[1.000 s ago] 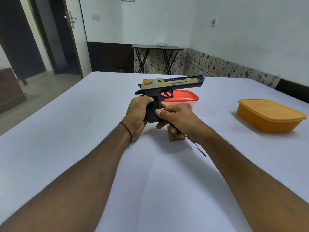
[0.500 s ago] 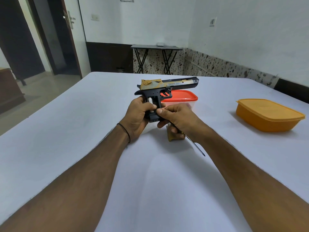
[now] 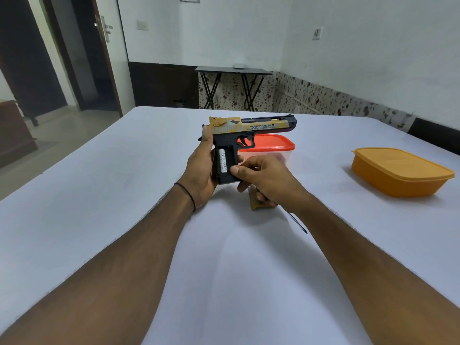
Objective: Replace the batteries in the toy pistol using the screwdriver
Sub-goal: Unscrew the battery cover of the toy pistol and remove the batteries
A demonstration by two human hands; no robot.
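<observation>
Head view: near the middle of the frame, the left hand is wrapped around the back of the grip of the pistol and holds it up over the white table. The barrel points to the right. The side of the grip is open, and one white battery stands inside it. The right hand is just right of the grip. Its thumb presses on the black edge beside the battery. Its other fingers are curled around the screwdriver, whose thin dark shaft sticks out low and to the right. A tan cover peeks out under this hand. Behind the pistol sits a box with a red lid. An orange box sits at the right, well apart.
</observation>
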